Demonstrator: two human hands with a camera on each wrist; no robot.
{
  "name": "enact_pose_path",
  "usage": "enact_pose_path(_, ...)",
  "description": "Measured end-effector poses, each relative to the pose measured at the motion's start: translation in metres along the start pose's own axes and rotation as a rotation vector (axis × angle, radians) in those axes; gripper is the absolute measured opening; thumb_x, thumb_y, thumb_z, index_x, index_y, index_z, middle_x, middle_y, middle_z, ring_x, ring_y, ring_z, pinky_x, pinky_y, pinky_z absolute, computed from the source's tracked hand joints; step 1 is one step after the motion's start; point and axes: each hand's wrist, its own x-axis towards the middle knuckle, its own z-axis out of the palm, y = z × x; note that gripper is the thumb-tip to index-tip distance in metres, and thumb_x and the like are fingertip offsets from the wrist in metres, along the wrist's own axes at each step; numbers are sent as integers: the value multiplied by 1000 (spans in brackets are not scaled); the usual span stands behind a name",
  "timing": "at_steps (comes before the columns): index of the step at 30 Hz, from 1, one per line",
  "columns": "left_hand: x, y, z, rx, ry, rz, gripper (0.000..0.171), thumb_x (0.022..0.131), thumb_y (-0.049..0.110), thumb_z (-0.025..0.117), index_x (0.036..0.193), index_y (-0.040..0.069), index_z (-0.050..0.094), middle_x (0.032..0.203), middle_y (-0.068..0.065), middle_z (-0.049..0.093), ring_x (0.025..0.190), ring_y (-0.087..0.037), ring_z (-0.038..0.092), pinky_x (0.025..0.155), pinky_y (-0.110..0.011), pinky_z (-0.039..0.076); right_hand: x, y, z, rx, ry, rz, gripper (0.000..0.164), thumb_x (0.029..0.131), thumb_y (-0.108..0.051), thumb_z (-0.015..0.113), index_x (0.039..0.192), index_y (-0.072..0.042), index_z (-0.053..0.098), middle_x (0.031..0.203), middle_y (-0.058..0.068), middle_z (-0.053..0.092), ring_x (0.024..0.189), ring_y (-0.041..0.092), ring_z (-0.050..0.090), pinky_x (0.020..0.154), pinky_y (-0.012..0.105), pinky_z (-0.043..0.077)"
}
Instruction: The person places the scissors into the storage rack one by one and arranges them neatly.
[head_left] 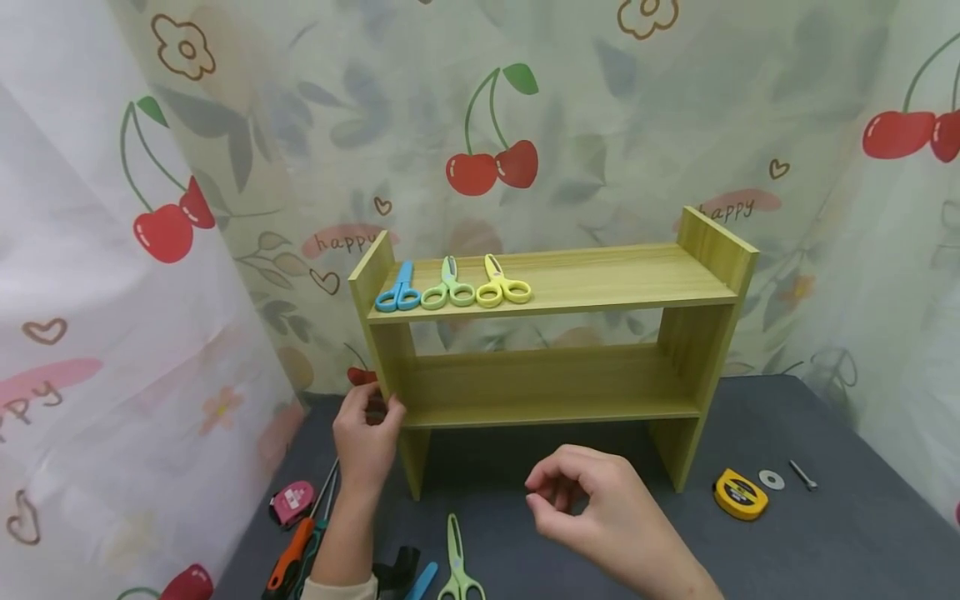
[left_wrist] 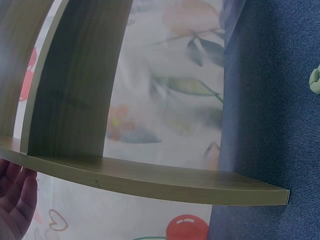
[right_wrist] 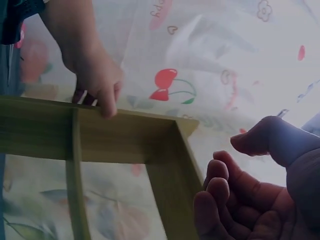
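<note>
A two-tier wooden shelf stands upright on the table. My left hand holds the front edge of its left side panel, level with the lower board. In the right wrist view, the left thumb lies over the panel's inner face while the other fingers go behind. My right hand hovers in front of the shelf, fingers loosely curled with nothing in them. Side by side at the left of the top board lie blue scissors, light green scissors and yellow scissors.
On the table at left are a pink tape measure and screwdrivers, one orange-handled. More green scissors lie in front, beside a partly visible blue item. At right sit a yellow tape measure, a washer and a bolt.
</note>
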Motion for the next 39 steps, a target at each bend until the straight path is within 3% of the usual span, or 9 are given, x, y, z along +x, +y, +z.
enact_pose_path(8, 0, -2, 1, 0, 3, 4, 16, 85, -1, 73, 102, 0, 72, 93, -10, 67, 74, -19, 65, 63, -12, 51, 5, 18, 27, -7, -44, 67, 25, 82, -1, 77, 88, -25, 71, 82, -17, 63, 68, 4, 59, 62, 25, 55)
enact_pose_path(15, 0, -3, 0, -3, 14, 18, 17, 86, -2, 72, 102, 0, 72, 93, -9, 67, 74, -19, 64, 63, -12, 51, 9, 35, 53, 2, -112, 19, 23, 81, -2, 77, 87, -23, 70, 83, -18, 61, 70, 1, 58, 65, 23, 54)
enact_pose_path(23, 0, -2, 0, 0, 13, 6, 17, 86, -2, 72, 103, -1, 72, 93, -10, 67, 75, -17, 63, 64, -12, 51, 11, 50, 71, 27, -270, 90, 12, 86, -7, 77, 89, -17, 71, 87, -13, 62, 76, -1, 58, 71, 21, 54)
enact_pose_path(32, -1, -1, 0, 28, 2, -26, 17, 86, 0, 73, 103, 0, 72, 94, -9, 67, 76, -16, 62, 63, -11, 50, 9, 65, 92, -68, -372, 118, 10, 83, -13, 80, 90, -15, 73, 83, -17, 58, 73, -4, 54, 69, 17, 51)
enact_pose_path(39, -1, 0, 1, 30, -2, -20, 16, 86, 0, 73, 102, 0, 71, 94, -9, 67, 76, -17, 63, 63, -11, 50, 5, 77, 104, -79, -418, 151, 10, 82, -15, 78, 91, -13, 74, 82, -17, 59, 74, -5, 54, 71, 16, 50)
